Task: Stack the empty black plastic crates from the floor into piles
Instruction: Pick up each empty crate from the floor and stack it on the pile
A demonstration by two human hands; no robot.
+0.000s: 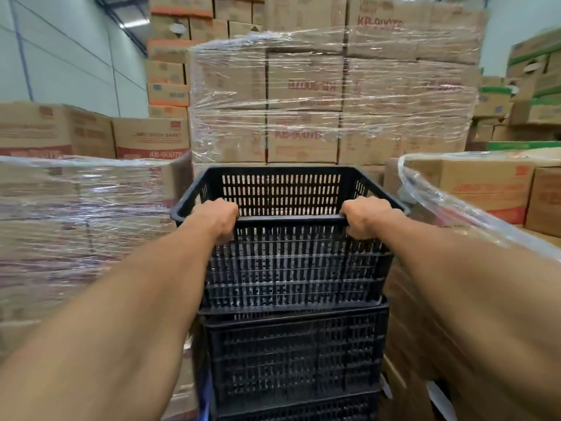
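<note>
An empty black slotted plastic crate [291, 262] sits on top of a pile of black crates [294, 360] straight in front of me. My left hand [220, 218] is closed over the near rim of the top crate at its left end. My right hand [365, 217] grips the same rim at its right end. The top crate looks level and rests on the crate below it. The bottom of the pile runs out of view.
Shrink-wrapped cardboard boxes [76, 226] stand close on the left. More boxes with loose plastic film [473, 208] crowd the right. A tall wrapped pallet of boxes [331, 95] rises right behind the pile. The gap holding the crates is narrow.
</note>
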